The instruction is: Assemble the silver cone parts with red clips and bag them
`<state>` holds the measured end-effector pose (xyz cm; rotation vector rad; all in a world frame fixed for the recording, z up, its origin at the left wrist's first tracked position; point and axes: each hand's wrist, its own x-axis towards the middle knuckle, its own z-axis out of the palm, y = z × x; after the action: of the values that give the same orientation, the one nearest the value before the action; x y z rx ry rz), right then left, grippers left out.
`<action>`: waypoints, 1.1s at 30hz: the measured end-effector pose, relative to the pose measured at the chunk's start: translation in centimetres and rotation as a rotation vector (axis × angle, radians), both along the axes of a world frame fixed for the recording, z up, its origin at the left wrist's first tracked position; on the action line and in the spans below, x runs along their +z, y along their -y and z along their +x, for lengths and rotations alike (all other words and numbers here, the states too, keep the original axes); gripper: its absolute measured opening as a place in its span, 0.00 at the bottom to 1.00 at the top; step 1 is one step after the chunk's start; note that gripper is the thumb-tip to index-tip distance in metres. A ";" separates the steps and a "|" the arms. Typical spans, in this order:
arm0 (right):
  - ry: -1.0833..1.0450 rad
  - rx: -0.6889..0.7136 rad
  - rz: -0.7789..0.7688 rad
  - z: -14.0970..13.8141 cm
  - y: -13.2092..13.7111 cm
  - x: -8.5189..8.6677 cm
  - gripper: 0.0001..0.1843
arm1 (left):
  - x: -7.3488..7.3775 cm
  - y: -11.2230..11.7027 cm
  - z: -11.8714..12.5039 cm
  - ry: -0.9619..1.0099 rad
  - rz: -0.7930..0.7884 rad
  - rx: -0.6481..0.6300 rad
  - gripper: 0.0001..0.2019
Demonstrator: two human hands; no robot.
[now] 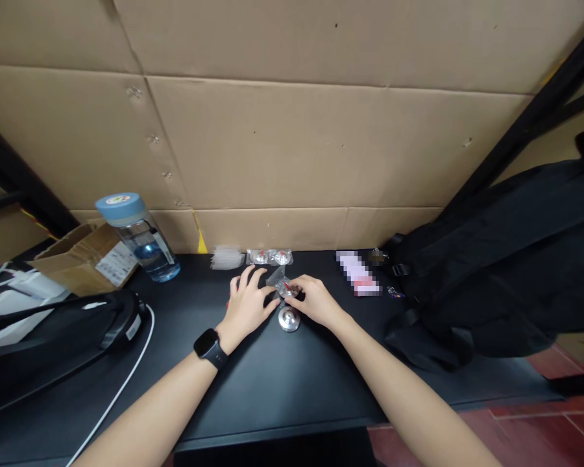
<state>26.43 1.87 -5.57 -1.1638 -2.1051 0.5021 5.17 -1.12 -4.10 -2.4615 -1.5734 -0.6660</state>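
A small clear plastic bag (276, 278) with a red mark on it lies between my two hands, above the black table. My left hand (247, 305), with a black watch on the wrist, has thumb and index finger closing on the bag's left edge while its other fingers spread out. From the other side, my right hand (316, 301) pinches the bag by thumb and fingertips; its contents are partly hidden. Just below the fingers, a round shiny metal disc (289, 319) with a raised centre lies on the table. Something red shows partly behind my left hand.
Two bagged metal discs (268, 257) lie at the back beside a stack of clear bags (226, 257). A water bottle (150, 243), an open cardboard box (85, 256), a black bag (63, 344) and white cable (121, 389) are left. A black backpack (511, 259) stands right.
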 end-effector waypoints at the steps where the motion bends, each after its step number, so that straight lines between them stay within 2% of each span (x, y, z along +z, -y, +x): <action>1: -0.016 0.015 -0.001 -0.1 0.1 0.0 0.15 | 0.0 0.0 0.0 0.001 -0.004 0.005 0.11; 5: -0.090 0.068 -0.022 -0.3 0.4 0.0 0.21 | 0.2 0.0 -0.1 0.026 -0.022 0.014 0.11; 8: -0.092 0.085 -0.028 -0.3 0.2 -0.1 0.18 | 0.3 0.0 -0.3 0.038 -0.035 0.020 0.11; 14: 0.018 -0.032 0.028 -0.2 -0.5 -0.1 0.11 | 0.1 -0.2 -0.4 0.033 -0.061 0.029 0.13; 18: 0.074 -0.070 0.046 0.0 -0.7 0.0 0.16 | 0.0 -0.4 -0.5 0.055 -0.095 0.026 0.15; 23: 0.124 -0.055 0.002 -0.2 -1.6 0.4 0.23 | 0.1 -0.3 -0.7 0.057 -0.111 0.021 0.17; 27: 0.219 -0.084 0.008 -1.4 -2.8 1.0 0.26 | 0.2 -0.1 -0.8 0.037 -0.085 0.031 0.20; 31: 0.210 -0.075 -0.064 -2.8 -3.8 1.2 0.26 | 0.3 -0.1 -0.7 0.037 -0.090 0.055 0.21; 33: 0.207 -0.083 -0.053 -3.2 -3.9 1.3 0.26 | 0.4 0.0 -0.6 0.057 -0.098 0.083 0.21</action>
<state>23.23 5.81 -4.26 -1.3793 -2.2172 0.4162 4.62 -1.16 -3.71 -2.4489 -1.7593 -0.6676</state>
